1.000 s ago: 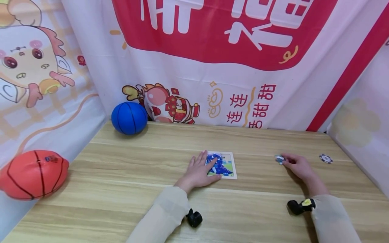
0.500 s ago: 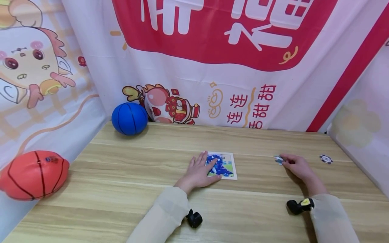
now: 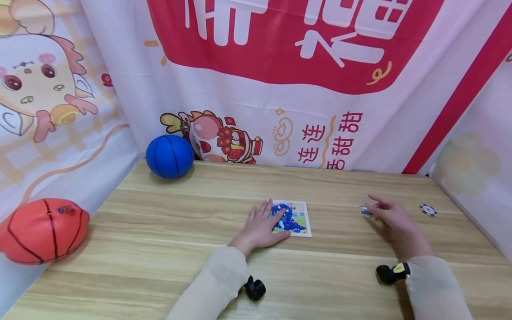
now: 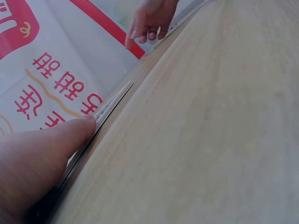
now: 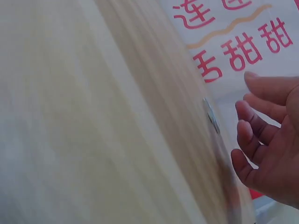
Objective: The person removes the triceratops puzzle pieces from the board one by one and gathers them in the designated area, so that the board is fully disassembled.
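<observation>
In the head view my left hand (image 3: 261,229) lies flat with spread fingers on the left part of a framed jigsaw puzzle (image 3: 299,218), which shows a blue dinosaur. The palm and fingers hide part of the picture. A small puzzle piece (image 3: 365,211) lies on the wooden table to the right, beside my right hand (image 3: 395,220). From the right wrist view, that hand (image 5: 268,135) hovers apart from the flat piece (image 5: 211,115), fingers loosely bent and holding nothing. The left wrist view shows my left thumb (image 4: 56,144) resting on the puzzle's edge.
A blue-and-white poker chip (image 3: 428,210) lies right of my right hand. At the back left corner sits a blue ball (image 3: 170,156); a dented red ball (image 3: 45,231) is at the left edge. Printed cloth (image 3: 240,98) walls in the wooden table (image 3: 320,275).
My right hand has let go of the puzzle piece and lifted slightly, its fingers parting. The piece stays on the table. The left hand has not moved.
</observation>
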`<state>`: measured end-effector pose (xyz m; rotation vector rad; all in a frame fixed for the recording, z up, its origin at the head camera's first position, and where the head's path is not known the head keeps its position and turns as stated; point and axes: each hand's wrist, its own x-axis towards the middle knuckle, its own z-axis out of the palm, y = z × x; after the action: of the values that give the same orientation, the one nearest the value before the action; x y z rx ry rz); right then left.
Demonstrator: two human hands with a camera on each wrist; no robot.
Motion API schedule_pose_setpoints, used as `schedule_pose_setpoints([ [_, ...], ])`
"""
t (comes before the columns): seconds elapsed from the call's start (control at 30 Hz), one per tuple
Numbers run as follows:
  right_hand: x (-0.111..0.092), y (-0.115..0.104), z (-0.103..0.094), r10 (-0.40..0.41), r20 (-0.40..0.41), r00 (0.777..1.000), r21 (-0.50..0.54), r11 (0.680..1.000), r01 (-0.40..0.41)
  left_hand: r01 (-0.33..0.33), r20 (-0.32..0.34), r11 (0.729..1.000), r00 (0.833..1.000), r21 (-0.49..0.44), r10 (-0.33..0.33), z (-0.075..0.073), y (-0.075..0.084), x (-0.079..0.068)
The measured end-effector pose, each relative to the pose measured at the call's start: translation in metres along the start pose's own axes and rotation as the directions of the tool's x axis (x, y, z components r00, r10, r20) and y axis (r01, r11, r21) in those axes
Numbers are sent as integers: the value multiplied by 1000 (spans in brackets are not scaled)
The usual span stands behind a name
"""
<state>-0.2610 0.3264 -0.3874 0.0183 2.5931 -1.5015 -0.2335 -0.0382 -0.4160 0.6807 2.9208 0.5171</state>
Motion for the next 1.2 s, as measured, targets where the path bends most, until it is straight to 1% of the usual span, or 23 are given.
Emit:
schedule_pose_setpoints([
  [0.03, 0, -4, 2, -2, 1, 1000, -29, 1000, 2, -1, -2, 1000, 1000, -3, 1, 0, 0, 0],
  [0.1, 1, -12, 8, -26, -7, 1000, -20, 999, 26, -3, -5, 1000, 1000, -11, 3, 0, 0, 0],
  [0.13, 1, -16, 12, -51, -17, 999, -30, 998, 51, -3, -8, 1000, 1000, -19, 3, 0, -1, 0],
  [0.17, 2, -20, 17, -86, -27, 996, -32, 996, 85, -3, -12, 1000, 1000, -29, 3, 0, -1, 0],
  [0.23, 5, -28, 27, -181, -57, 982, -98, 980, 175, 0, -18, 999, 1000, -51, -1, -1, -2, 0],
  [0.3, 8, -35, 38, -240, -69, 968, -70, 970, 235, 7, -21, 997, 1000, -71, -8, -2, -4, 0],
  [0.4, 12, -46, 54, -277, -68, 959, -36, 961, 275, 21, -29, 996, 999, -83, -23, -4, -7, 0],
  [0.43, 13, -49, 59, -284, -65, 957, -31, 959, 282, 27, -30, 997, 999, -79, -30, -5, -8, 0],
  [0.5, 15, -56, 69, -273, -51, 961, -36, 962, 271, 37, -39, 997, 998, -72, -40, -6, -10, 0],
  [0.67, 19, -70, 94, -219, 3, 976, -65, 974, 218, 48, -40, 997, 998, -60, -50, -8, -14, 1],
  [0.73, 20, -74, 104, -205, 31, 978, -39, 978, 206, 49, -33, 997, 998, -53, -51, -9, -15, 2],
  [0.8, 20, -76, 114, -199, 52, 979, -22, 979, 201, 50, -29, 998, 998, -45, -51, -8, -15, 2],
  [0.9, 22, -78, 129, -211, 87, 974, -14, 977, 213, 57, -20, 998, 998, -29, -57, -8, -14, 2],
  [0.97, 24, -77, 138, -229, 100, 968, -40, 972, 233, 58, -17, 998, 998, -20, -59, -8, -14, 2],
  [1.03, 25, -75, 145, -241, 101, 965, -67, 966, 248, 59, -16, 998, 998, -8, -59, -7, -14, 2],
  [1.1, 26, -74, 151, -239, 90, 967, -99, 964, 248, 55, -20, 998, 998, -3, -55, -7, -14, 2],
  [1.2, 26, -71, 158, -258, 57, 964, -151, 953, 264, 52, -25, 999, 998, -3, -52, -6, -13, 2],
])
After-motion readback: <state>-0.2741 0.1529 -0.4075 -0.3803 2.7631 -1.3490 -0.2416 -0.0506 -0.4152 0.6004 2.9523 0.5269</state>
